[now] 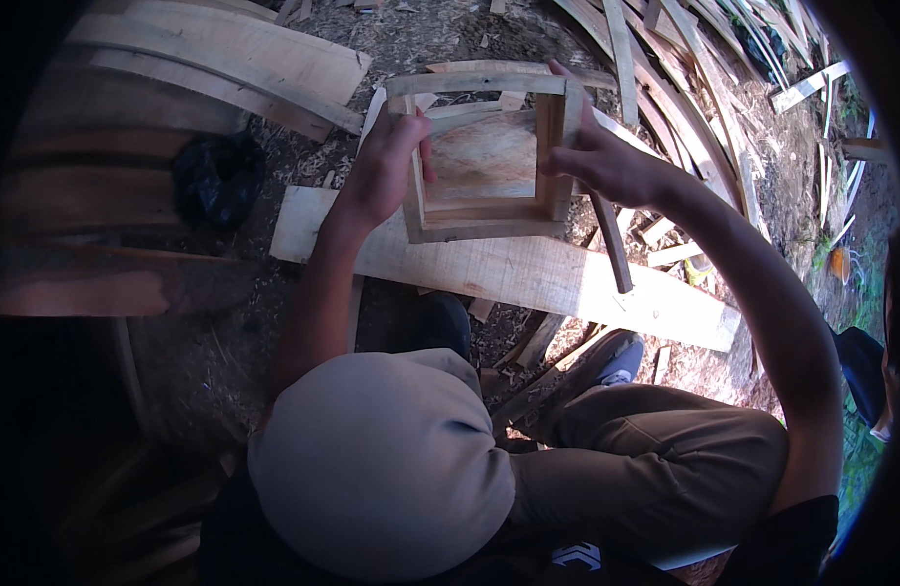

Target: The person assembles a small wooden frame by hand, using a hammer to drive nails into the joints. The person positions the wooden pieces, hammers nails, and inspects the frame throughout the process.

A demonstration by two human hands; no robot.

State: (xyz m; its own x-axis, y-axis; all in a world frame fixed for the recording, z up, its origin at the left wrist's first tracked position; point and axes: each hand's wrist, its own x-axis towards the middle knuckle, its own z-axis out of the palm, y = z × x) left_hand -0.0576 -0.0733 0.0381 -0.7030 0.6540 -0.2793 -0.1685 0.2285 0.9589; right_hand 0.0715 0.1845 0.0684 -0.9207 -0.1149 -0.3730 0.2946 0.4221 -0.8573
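Note:
An open rectangular wooden frame (pixel 491 230), deep like a box without its large faces, is raised in front of me over a pale plank (pixel 470 266). My left hand (pixel 380 168) grips its left side, thumb near the inner edge and fingertips showing inside. The right side is clasped by my right hand (pixel 616 164), its fingers wrapped around the outer edge. Through the opening a broad piece of wood (pixel 484 156) shows behind. A narrow dark slat (pixel 612 244) slants down just below my right hand; its upper end is hidden.
Wide boards (pixel 245 54) lie at the far left, near a black plastic bag (pixel 218 176). Long thin strips (pixel 665 88) are piled at the far right. Wood shavings and offcuts cover the ground. My bent knee (pixel 372 449) rises close in front.

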